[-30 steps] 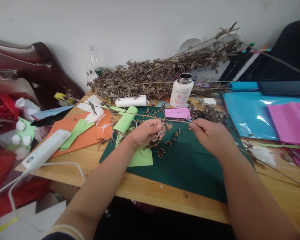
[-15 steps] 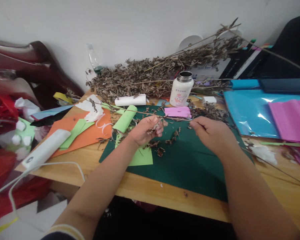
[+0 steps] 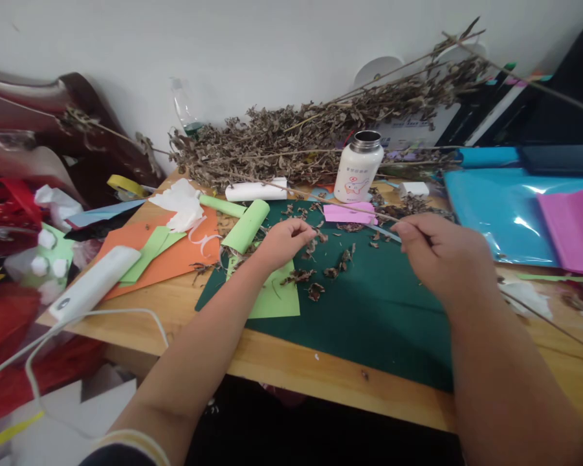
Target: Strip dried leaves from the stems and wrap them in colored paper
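My right hand (image 3: 439, 255) is closed around a long, thin dried stem (image 3: 307, 193). The stem slants up to the left across the table, with shrivelled leaves on its far part, and its other end comes out behind my wrist to the right. Over the green cutting mat (image 3: 378, 317), my left hand (image 3: 286, 243) has thumb and fingers pinched together, with crumpled dried leaves (image 3: 311, 248) at the fingertips. More leaf bits (image 3: 315, 291) lie on the mat below. A rolled green paper (image 3: 247, 226) and a flat green sheet (image 3: 281, 301) are beside my left forearm.
A big heap of dried plants (image 3: 272, 142) lies along the wall. In front stand an open white bottle (image 3: 359, 169) and folded pink paper (image 3: 349, 213). Blue packaging (image 3: 499, 220) is at right; orange paper (image 3: 175, 259) and a white corded device (image 3: 97, 281) are at left.
My right hand has moved right, drawing the stem along with it. My left hand has come off the stem and closed into a pinch. The view has shifted slightly.
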Tool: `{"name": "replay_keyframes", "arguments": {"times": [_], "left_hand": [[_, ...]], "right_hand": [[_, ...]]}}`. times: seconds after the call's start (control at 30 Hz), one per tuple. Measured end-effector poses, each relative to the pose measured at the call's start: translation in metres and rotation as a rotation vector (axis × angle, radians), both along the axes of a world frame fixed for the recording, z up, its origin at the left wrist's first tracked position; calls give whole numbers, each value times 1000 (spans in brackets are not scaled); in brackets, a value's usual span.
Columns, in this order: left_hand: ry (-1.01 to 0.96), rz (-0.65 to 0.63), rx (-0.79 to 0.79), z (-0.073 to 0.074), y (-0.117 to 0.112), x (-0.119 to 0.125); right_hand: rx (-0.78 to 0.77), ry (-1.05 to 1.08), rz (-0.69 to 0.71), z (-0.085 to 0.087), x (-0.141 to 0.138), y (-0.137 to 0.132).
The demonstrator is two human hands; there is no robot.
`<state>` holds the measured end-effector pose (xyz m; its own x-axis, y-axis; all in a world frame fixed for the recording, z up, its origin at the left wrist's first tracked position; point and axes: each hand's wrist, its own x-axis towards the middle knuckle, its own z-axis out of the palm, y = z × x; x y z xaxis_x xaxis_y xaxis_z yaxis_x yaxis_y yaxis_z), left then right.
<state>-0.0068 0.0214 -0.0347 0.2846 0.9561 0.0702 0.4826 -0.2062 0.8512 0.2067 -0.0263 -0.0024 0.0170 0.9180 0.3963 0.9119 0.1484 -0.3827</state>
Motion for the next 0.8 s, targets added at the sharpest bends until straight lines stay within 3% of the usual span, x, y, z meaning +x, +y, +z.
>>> {"name": "replay_keyframes", "arguments": {"times": [0.2,0.47,0.57,0.67,0.8], "left_hand": [[158,-74,9,2,-2,3],[159,91,136,4,9,-20],[276,-1,195,7,3,-17],[196,-103,242,10,-4,-8],[79,-80,269,8,-6,-3]], "right_hand": [[4,-22,-1,3,-2,-4],[12,-25,-21,3,-1,-4],[11,-42,-26,2,-1,-3],[7,-63,-38,0,-2,-1],[38,-90,-27,-1,-5,-1]]}}
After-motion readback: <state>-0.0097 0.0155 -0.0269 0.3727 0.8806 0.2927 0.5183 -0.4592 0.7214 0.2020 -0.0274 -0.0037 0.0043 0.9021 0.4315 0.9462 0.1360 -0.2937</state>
